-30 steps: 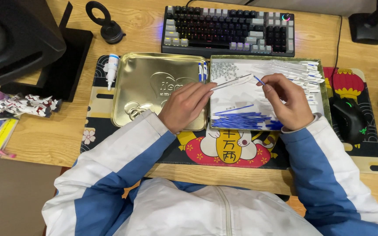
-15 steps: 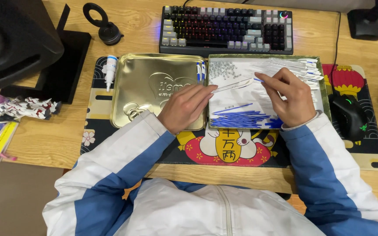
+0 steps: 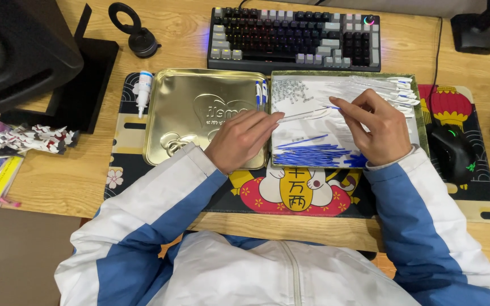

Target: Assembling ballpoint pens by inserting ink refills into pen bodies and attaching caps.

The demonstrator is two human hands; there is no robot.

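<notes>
Pen barrel (image 3: 304, 115) pinched btwn left hand (image 3: 242, 139) & right hand (image 3: 378, 127) fingertips, blurry.

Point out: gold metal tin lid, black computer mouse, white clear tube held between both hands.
gold metal tin lid (image 3: 191, 122), head view, bare embossed face.
black computer mouse (image 3: 452, 153), head view, top shell.
white clear tube (image 3: 306, 115), head view, mid-length between the hands.

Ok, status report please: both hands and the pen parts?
Left hand and right hand pinch one clear pen tube over the tray. Blue refills below. Nothing blocking.
</notes>
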